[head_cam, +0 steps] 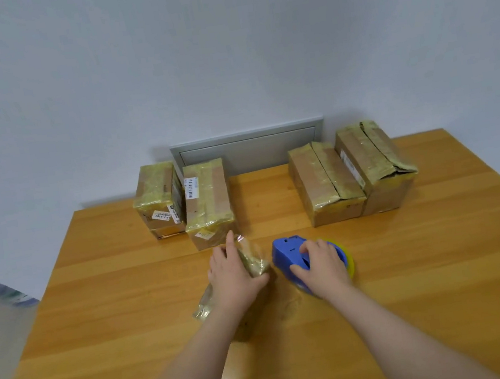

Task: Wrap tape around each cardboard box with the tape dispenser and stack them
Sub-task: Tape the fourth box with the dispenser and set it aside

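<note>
A pale wall backs the wooden table (415, 262), where the left pair of cardboard boxes (208, 202) stands at eleven o'clock and the right pair of cardboard boxes (325, 178) at one, all already banded in yellowish tape and none stacked. My right hand (321, 266) wraps the blue tape dispenser (285, 252) at centre; my left hand (232, 276), at nine o'clock of it, clutches a crumpled strip of tape (253, 262). I'd pin the dispenser down and draw the strip taut so it doesn't stick to itself.
</note>
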